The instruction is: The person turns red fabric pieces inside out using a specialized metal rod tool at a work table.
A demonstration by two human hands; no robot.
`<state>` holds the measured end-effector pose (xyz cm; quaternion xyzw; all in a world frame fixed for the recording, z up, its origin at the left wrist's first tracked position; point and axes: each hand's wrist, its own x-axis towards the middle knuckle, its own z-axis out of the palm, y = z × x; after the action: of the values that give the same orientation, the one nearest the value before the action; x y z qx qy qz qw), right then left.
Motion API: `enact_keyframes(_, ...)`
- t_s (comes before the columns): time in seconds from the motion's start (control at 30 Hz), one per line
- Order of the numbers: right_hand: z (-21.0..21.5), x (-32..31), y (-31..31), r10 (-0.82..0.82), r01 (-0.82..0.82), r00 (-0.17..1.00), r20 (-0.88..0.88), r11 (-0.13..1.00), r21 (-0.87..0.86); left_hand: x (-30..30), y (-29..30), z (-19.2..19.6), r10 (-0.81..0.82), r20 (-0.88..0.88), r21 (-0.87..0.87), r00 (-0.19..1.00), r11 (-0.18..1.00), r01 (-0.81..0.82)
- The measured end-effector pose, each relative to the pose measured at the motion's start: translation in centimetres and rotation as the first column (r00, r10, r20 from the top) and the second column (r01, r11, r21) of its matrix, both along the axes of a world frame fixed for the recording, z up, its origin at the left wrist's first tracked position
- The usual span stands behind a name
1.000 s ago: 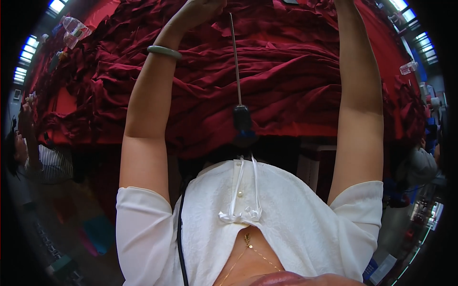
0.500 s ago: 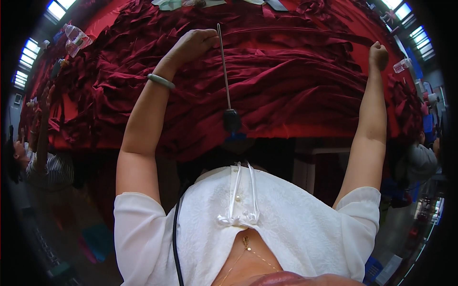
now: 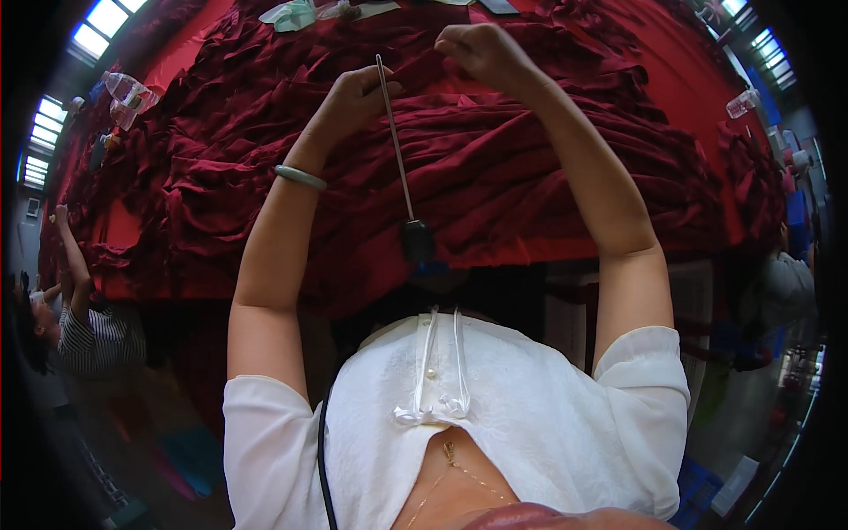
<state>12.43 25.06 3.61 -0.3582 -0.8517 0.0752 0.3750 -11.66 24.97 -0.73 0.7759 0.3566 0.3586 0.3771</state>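
Dark red fabric (image 3: 256, 185) lies in long folds and strips over the table in front of me. A thin metal rod (image 3: 395, 141) with an eye-like tip stands up from a dark holder (image 3: 416, 240) near the table's front edge. My left hand (image 3: 353, 102), with a pale green bangle on its wrist, is closed on a fabric strip just behind and left of the rod's upper part. My right hand (image 3: 481, 53) is farther away and to the right of the tip, its fingers pinched together on the fabric. A stretch of dark red cloth spans the gap between my hands.
Clear plastic bottles (image 3: 131, 99) lie at the far left, and another bottle (image 3: 742, 103) is at the far right. Pale green cloth or paper (image 3: 290, 15) sits at the back. A person in a striped top (image 3: 99, 340) works at the left; another person (image 3: 782, 287) is at the right edge.
My right hand has come in from the far right to near the rod's tip. My left hand has moved slightly down and left. The rod appears shifted left in the picture.
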Motion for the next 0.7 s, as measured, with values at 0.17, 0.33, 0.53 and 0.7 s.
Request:
enact_keyframes(0.17,8.8,9.3,0.5,-0.508,0.486,0.861,0.031,0.84,0.243,1.0,0.4,0.5,-0.038,0.102,-0.047,0.994,0.998,0.043)
enact_keyframes(0.33,10.2,28.8,4.7,-0.968,0.766,0.234,0.086,0.238,0.597,-0.5,1.4,-0.1,0.048,-0.102,-0.055,0.994,0.997,-0.054)
enact_keyframes(0.53,2.9,26.9,5.1,-0.909,0.811,0.221,0.352,0.372,0.452,-0.8,0.8,0.0,0.014,0.27,-0.137,0.963,0.99,0.024)
enact_keyframes(0.7,-2.7,1.5,2.9,0.09,-0.143,0.97,-0.225,0.963,-0.23,0.5,0.6,0.7,0.006,0.495,-0.247,0.869,0.96,0.134)
